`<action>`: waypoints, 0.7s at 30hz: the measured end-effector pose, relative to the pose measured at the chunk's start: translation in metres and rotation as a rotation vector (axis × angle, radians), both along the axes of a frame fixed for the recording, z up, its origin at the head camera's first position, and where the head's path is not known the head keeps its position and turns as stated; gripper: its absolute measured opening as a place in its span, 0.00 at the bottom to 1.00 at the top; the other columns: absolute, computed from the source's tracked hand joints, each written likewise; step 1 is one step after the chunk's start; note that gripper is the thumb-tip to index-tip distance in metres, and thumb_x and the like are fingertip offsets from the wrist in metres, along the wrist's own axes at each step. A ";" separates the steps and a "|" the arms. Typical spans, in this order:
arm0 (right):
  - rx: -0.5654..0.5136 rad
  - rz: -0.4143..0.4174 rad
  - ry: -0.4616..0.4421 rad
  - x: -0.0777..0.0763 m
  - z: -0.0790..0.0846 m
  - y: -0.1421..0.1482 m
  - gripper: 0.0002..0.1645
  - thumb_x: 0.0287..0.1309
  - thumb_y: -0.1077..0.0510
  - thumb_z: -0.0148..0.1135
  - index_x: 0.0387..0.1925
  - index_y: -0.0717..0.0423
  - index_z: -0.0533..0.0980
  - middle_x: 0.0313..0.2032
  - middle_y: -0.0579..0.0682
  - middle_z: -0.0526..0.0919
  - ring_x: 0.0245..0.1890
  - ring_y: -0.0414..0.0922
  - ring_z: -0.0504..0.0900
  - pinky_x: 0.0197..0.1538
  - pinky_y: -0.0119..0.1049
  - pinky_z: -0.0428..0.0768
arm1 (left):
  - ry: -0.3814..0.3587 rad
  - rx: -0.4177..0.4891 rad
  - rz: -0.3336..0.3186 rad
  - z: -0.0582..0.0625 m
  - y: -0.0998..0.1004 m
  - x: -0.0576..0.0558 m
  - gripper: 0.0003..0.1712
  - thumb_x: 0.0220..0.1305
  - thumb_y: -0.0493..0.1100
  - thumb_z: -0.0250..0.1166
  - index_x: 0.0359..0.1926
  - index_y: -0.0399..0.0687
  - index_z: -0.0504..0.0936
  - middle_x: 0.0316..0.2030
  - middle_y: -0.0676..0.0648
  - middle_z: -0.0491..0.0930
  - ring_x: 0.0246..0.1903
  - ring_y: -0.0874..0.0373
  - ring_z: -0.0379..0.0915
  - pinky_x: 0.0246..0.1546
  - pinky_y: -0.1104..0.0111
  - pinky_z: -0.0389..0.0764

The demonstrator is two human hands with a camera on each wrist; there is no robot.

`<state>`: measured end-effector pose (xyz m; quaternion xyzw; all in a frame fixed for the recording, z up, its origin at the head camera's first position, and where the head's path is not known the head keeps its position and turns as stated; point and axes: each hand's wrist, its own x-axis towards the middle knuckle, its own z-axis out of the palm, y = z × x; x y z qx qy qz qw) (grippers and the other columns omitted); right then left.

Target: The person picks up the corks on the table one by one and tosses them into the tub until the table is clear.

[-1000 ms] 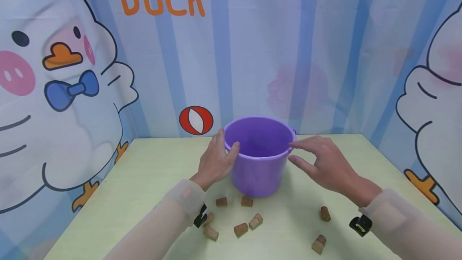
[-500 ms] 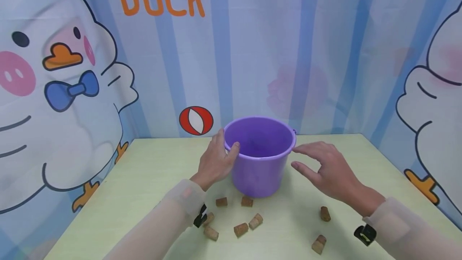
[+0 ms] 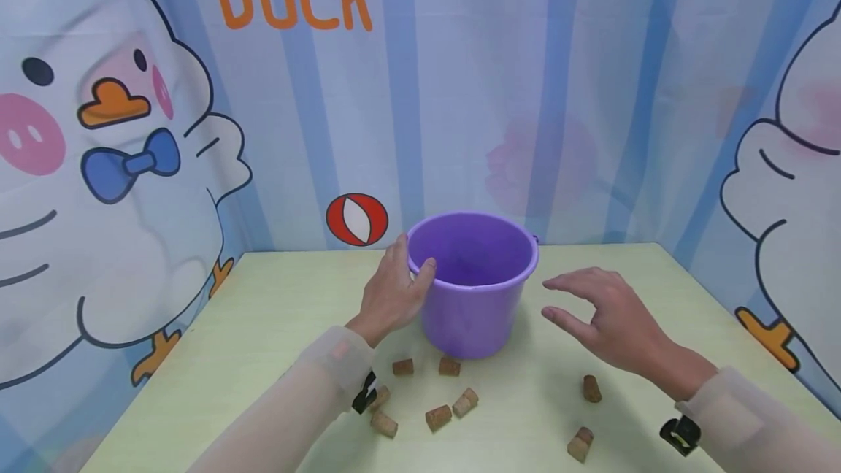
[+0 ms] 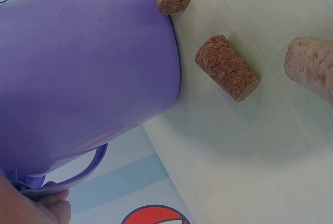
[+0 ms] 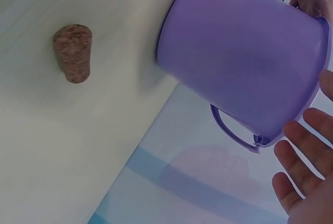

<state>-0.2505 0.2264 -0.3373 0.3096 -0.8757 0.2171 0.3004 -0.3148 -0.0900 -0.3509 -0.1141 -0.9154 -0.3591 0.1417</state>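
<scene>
A purple plastic bucket [image 3: 469, 321] stands upright on the table, and its dark inside shows from above. My left hand [image 3: 393, 296] grips the rim on the left side, thumb at the near edge. In the left wrist view, its fingers [image 4: 58, 208] reach round by the bucket's handle [image 4: 86, 174]. To the right of the bucket, my right hand [image 3: 614, 323] hovers apart from it with nothing in its grasp. The right wrist view shows that hand's fingers [image 5: 299, 159] spread and relaxed. Closest below the right hand lies a cork [image 3: 592, 389].
Several corks lie scattered on the pale table [image 3: 296, 298], including one cork [image 3: 450, 366] just in front of the bucket and another cork [image 3: 581, 445] near the front right. A striped duck-print curtain [image 3: 460, 93] rises behind the table's back edge.
My right hand has drawn away from the bucket's rim, moving right and toward me. The left hand and the bucket have stayed in place.
</scene>
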 end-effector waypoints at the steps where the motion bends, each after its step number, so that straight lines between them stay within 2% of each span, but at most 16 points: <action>1: 0.003 -0.003 -0.011 0.000 -0.001 0.001 0.20 0.55 0.56 0.77 0.50 0.54 0.86 0.47 0.48 0.89 0.49 0.52 0.85 0.55 0.59 0.76 | 0.002 -0.001 0.000 0.000 0.000 0.000 0.46 0.75 0.61 0.49 0.82 0.43 0.46 0.75 0.42 0.61 0.71 0.46 0.62 0.67 0.45 0.70; 5: 0.017 -0.014 -0.048 0.002 -0.004 0.003 0.21 0.56 0.55 0.76 0.52 0.53 0.85 0.48 0.49 0.89 0.51 0.53 0.84 0.55 0.60 0.75 | 0.007 -0.006 0.004 -0.001 0.000 -0.001 0.45 0.75 0.61 0.49 0.81 0.43 0.46 0.74 0.41 0.62 0.70 0.47 0.63 0.66 0.45 0.71; 21: 0.061 -0.033 -0.107 0.001 -0.014 0.013 0.23 0.56 0.52 0.77 0.52 0.54 0.85 0.49 0.51 0.88 0.51 0.55 0.85 0.56 0.62 0.76 | 0.010 -0.011 0.001 -0.001 -0.001 -0.002 0.45 0.75 0.61 0.48 0.81 0.43 0.46 0.74 0.42 0.62 0.70 0.47 0.63 0.66 0.46 0.71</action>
